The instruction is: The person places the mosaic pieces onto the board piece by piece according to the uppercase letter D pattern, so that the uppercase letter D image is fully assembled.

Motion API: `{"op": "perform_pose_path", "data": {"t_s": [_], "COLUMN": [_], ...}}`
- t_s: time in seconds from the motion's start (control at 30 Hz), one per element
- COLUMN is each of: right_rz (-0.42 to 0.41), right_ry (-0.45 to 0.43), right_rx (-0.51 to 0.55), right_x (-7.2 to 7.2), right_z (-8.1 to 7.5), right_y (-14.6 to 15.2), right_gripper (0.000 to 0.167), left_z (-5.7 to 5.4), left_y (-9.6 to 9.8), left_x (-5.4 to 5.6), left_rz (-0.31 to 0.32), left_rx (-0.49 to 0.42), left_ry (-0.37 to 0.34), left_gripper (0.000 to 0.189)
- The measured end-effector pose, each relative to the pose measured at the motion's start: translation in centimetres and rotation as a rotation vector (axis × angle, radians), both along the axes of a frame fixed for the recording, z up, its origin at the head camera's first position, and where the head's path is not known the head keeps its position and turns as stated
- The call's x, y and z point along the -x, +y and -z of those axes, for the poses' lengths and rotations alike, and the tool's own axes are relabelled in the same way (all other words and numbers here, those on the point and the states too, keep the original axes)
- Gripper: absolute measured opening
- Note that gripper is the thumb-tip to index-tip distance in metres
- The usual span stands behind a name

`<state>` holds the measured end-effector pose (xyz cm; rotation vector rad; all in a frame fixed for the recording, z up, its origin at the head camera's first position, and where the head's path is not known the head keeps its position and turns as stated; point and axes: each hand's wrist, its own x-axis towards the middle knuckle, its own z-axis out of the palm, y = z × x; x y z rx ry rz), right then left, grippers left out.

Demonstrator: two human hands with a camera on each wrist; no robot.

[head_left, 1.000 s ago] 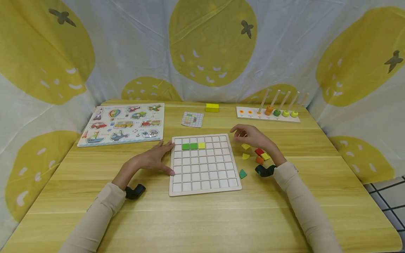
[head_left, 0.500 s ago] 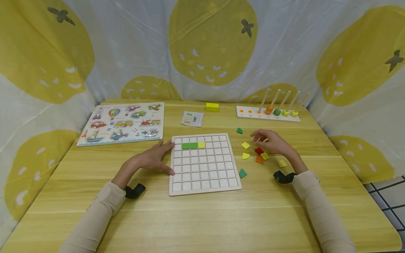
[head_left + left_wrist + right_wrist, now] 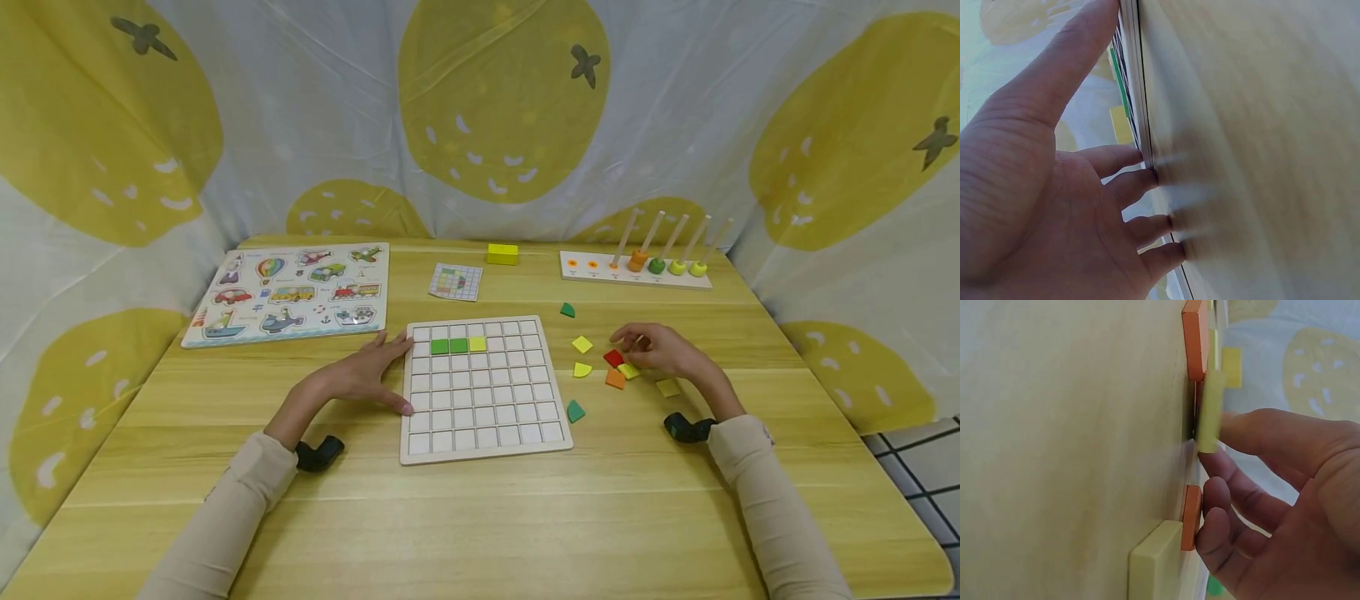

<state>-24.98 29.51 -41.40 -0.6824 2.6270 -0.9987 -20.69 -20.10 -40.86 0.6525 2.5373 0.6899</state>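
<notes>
In the head view, the right hand (image 3: 656,350) hides an orange tile (image 3: 1191,519) that the right wrist view shows. There, a blurry yellow tile (image 3: 1211,415) covers most of a red tile (image 3: 614,358). The tip of the thumb (image 3: 1272,428) is behind the yellow one, so I can't tell if the fingers (image 3: 1235,478) hold it. A pale yellow square (image 3: 1157,565) gets cut off at the bottom. In the left wrist view, the left hand (image 3: 363,373) has its thumb tip cut off at the top. The words on the picture puzzle (image 3: 288,293) are too small to read. Both sleeves (image 3: 225,517) go off the bottom of the head view.
</notes>
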Motion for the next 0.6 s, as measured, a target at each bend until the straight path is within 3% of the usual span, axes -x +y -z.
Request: {"op": "perform_pose_path", "data": {"t_s": [0.27, 0.6], "right_rz": [-0.025, -0.029], "right_ry": [-0.063, -0.015], "right_rx": [0.008, -0.056], "right_x": [-0.39, -0.36], "right_z": [-0.29, -0.31], "right_y": [0.11, -0.29], "right_gripper": [0.032, 0.028], "left_z": [0.05, -0.06], "left_y": [0.01, 0.01], "left_x": [0.01, -0.03], "left_rz": [-0.003, 0.0], "left_rx": [0.006, 0.003], "left_ry": [-0.001, -0.001], "left_gripper": [0.113, 0.112]}}
